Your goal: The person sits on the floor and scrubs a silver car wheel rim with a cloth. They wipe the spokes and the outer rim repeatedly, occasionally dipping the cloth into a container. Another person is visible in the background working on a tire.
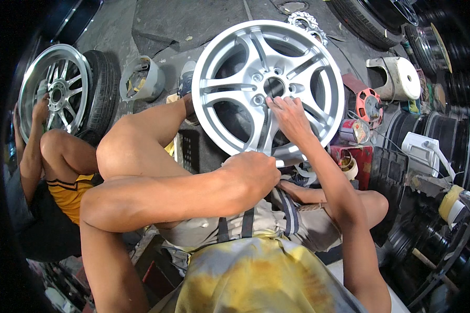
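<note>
A silver wheel rim [203,99] with paired spokes is tilted up in front of me, between my legs. My right hand [291,119] reaches over its near right side, fingers stretched out, with the fingertips touching the face beside the centre hole. I see nothing held in it. My left hand [253,175] is closed in a fist against the near edge of the rim. The back of the hand hides whatever lies inside it.
At left, a co-worker's hand [40,107] touches another multi-spoke rim [30,78] beside a tyre [103,94]. A whitish bucket [154,81] stands between us. To my right are a white stool [410,81], an orange reel [369,104], a tin [354,131] and stacked dark rims.
</note>
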{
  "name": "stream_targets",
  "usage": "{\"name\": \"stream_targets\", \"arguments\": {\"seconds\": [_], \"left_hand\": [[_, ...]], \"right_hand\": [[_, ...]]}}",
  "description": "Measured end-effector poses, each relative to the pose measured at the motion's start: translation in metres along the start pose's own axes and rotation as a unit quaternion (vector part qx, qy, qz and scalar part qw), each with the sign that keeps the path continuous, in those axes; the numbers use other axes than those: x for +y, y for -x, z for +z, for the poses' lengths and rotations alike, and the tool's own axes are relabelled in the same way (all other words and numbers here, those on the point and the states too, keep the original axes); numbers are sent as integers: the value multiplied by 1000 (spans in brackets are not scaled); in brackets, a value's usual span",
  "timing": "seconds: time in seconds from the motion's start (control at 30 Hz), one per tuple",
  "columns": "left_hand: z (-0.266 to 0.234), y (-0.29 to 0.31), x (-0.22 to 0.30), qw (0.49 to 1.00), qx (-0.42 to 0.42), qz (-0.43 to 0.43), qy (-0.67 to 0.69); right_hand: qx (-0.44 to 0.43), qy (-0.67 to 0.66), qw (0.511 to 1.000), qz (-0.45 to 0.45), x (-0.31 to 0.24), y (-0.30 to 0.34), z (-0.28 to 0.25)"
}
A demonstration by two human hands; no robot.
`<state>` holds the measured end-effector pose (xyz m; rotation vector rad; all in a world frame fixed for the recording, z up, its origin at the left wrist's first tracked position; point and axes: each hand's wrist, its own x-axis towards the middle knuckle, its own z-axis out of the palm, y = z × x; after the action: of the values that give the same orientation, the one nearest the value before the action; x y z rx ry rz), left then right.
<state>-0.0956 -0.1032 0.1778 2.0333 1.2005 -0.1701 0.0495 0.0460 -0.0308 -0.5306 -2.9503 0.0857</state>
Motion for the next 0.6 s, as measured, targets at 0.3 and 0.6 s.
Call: {"name": "stream_targets", "arguments": {"seconds": [0.3,0.6], "left_hand": [[2,-2,1,1000,-23,13,-11],[5,0,2,999,-12,-1,-37]], "right_hand": [[25,27,999,-4,19,-45,8],[42,34,998,19,20,-45,9]]}}
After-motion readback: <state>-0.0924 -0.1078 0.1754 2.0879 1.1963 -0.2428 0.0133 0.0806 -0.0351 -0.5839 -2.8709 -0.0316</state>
